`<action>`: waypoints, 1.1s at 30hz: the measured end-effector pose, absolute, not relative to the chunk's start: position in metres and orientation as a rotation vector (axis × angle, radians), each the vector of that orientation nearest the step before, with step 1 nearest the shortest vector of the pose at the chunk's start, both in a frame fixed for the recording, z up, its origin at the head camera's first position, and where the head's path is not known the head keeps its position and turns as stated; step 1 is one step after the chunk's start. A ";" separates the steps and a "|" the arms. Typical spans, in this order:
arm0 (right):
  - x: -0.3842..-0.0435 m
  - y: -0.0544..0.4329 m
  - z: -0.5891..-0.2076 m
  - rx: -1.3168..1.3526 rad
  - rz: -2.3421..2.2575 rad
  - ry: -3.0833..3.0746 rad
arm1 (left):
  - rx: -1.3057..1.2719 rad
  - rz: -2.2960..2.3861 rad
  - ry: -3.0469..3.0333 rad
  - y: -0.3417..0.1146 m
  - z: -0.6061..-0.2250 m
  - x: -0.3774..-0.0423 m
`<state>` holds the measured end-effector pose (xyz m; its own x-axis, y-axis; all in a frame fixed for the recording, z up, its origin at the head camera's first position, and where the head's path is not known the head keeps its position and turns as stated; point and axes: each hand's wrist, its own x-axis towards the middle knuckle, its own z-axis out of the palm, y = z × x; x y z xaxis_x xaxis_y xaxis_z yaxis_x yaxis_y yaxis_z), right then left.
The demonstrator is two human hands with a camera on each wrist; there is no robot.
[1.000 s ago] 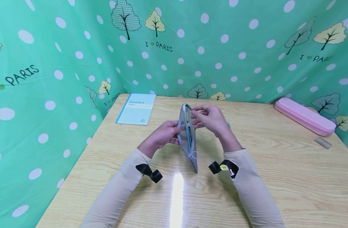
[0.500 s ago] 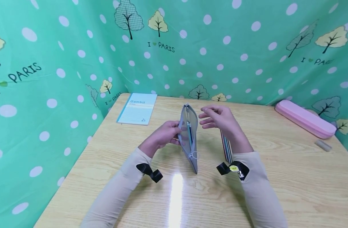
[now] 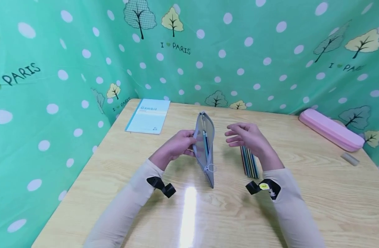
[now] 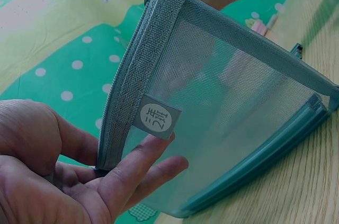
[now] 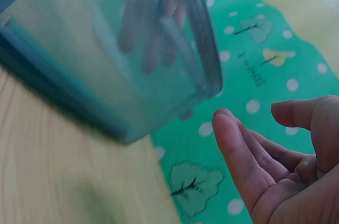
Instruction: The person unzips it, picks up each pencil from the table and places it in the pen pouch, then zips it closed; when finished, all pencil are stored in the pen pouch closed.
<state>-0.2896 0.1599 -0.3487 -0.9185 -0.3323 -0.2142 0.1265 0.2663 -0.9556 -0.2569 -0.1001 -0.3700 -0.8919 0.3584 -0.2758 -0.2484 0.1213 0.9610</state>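
In the head view my left hand (image 3: 177, 145) holds up a grey mesh zip pouch (image 3: 210, 130), pinching one side of its mouth between thumb and fingers. The unzipped mouth gapes, and slim pens (image 3: 206, 144) show inside. A small ring hangs from the zip end nearest me. In the left wrist view, fingertips touch the mesh beside a sewn label (image 4: 158, 117). My right hand (image 3: 247, 138) hovers to the right of the pouch with nothing in it, fingers loosely extended. Just below that hand, a row of coloured pencils (image 3: 249, 164) lies on the table, its far end partly hidden.
At the back left lies a light blue notebook (image 3: 149, 116) marked "Gambit". A pink pencil case (image 3: 331, 130) rests at the back right, with a small grey block (image 3: 350, 159) in front of it. Green printed cloth (image 3: 263, 44) hangs behind and left of the wooden table (image 3: 301, 199).
My right hand has moved from the pouch's mouth to the right and slightly toward me. The mouth has spread wider. More of the pencils on the table shows.
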 end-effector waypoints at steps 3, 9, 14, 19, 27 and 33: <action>-0.293 0.169 -0.353 -0.161 -1.665 2.166 | 0.115 1.812 1.966 -0.100 -0.370 -0.258; -0.304 0.187 -0.358 -0.115 -1.592 2.157 | 0.109 1.821 1.971 -0.102 -0.368 -0.257; -0.309 0.208 -0.367 -0.071 -1.547 2.119 | 0.094 1.821 1.960 -0.100 -0.368 -0.256; -0.312 0.228 -0.374 -0.062 -1.546 2.087 | 0.096 1.818 1.956 -0.099 -0.370 -0.256; -0.313 0.243 -0.377 -0.056 -1.523 2.096 | 0.105 1.820 1.959 -0.099 -0.370 -0.255; -0.314 0.250 -0.383 -0.040 -1.467 2.122 | 0.122 1.820 1.955 -0.099 -0.370 -0.255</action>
<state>-0.3144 0.2501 -0.3829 -0.8459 -0.3266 -0.4217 0.2790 0.4029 -0.8717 -0.2549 -0.0994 -0.3704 -0.8887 0.3701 -0.2708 -0.2438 0.1189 0.9625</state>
